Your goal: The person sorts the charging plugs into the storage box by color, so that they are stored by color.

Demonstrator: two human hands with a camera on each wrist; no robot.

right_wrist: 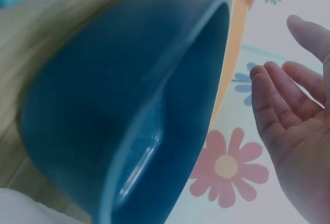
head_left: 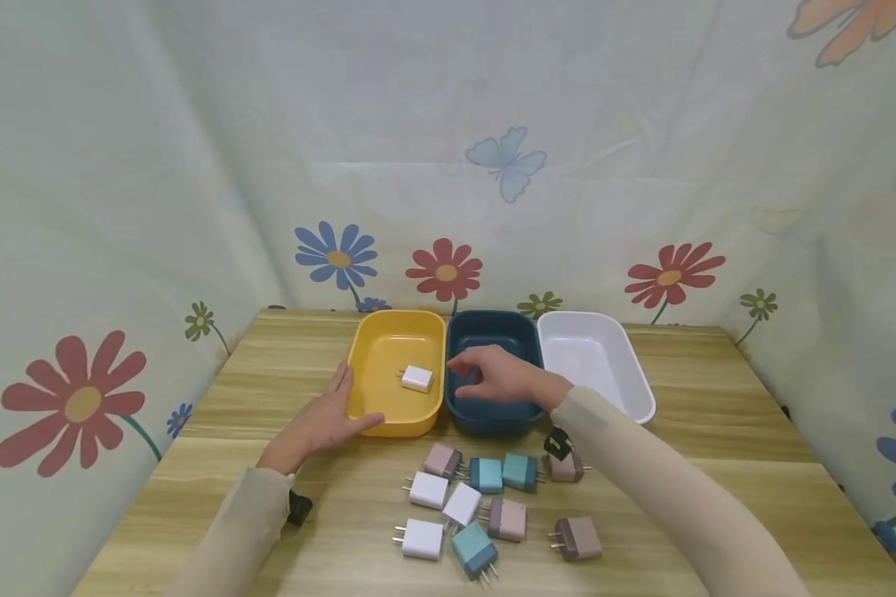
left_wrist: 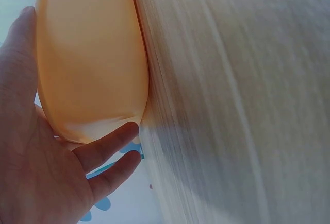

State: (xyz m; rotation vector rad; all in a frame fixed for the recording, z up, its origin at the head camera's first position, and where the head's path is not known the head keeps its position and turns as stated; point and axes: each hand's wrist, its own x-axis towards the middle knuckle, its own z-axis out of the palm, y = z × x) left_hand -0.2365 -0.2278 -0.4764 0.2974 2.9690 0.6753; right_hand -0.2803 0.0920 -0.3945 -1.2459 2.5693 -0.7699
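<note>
A yellow bin (head_left: 396, 332) has my left hand (head_left: 330, 416) at its near left corner, thumb along the front rim and fingers along the left side. In the left wrist view those fingers (left_wrist: 111, 147) lie spread against its outer wall. One white charger plug (head_left: 416, 379) lies inside the yellow bin. Over the dark blue bin (head_left: 493, 318) hovers my right hand (head_left: 502, 375), its fingers loosely bent and pointing left. The right wrist view shows nothing between the thumb and fingers (right_wrist: 268, 100).
A white bin (head_left: 590, 356) stands right of the blue one. In front lie several plugs: white ones (head_left: 422, 539), teal ones (head_left: 474, 547) and pinkish-brown ones (head_left: 578, 537). A flowered cloth (head_left: 388, 124) hangs behind the wooden table (head_left: 687, 373).
</note>
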